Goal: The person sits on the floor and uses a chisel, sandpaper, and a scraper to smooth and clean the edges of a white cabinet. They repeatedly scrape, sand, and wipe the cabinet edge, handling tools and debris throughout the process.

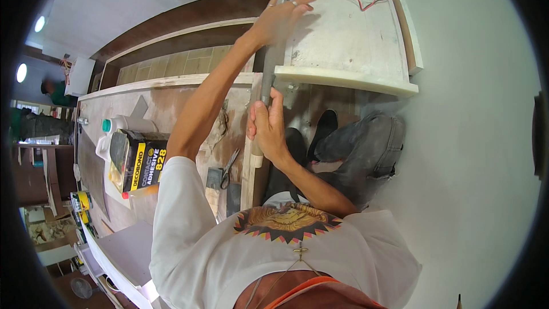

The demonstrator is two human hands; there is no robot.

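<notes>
Right grip [266,119] is clamped on a grey bar [269,75]; left grip [274,22], fingers apart, lies over the bar, beyond it.

My hands, two: left hand [279,22] and right hand [270,123]; long grey tool [269,74] under them, one; pair of scissors [230,167] to my left, one; white jug [131,123] with green cap, one; large black-and-yellow can [139,163], one; smaller black-and-yellow tins [81,201], at least two, exact number unclear to me; open pale box [343,40], one; cross pendant [299,250] on my chest, one; lit round lights [22,72], two
</notes>
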